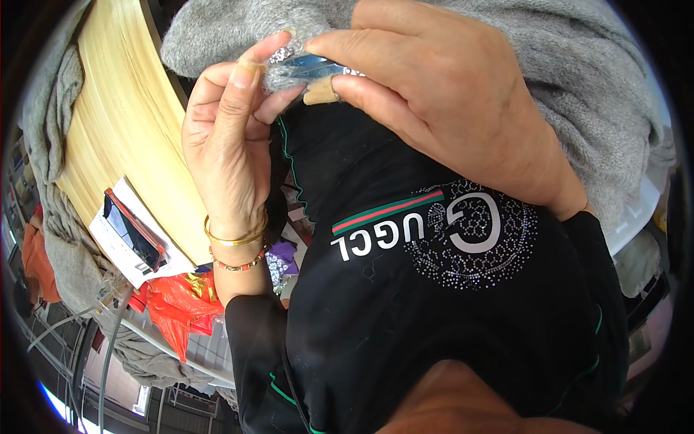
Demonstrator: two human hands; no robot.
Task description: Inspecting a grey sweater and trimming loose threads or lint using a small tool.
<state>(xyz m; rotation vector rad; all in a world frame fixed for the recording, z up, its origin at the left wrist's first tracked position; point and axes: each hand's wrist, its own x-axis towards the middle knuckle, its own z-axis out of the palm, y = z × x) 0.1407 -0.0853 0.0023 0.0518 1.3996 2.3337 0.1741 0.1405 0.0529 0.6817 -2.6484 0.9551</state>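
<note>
Both hands, left hand point(231, 137) and right hand point(448, 94), pinch grey fabric point(578, 65) beside yellow tabletop point(123, 116).

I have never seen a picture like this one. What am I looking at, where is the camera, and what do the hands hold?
The camera sits on a person's head and looks down, so the round picture bends at its edges. No machine is here, only two bare hands. The left hand and the right hand together pinch a small shiny blue tool against grey fuzzy fabric. What the tool is, I cannot tell. Below is the person's black garment. At left, a phone lies on a pale wooden table.
</note>
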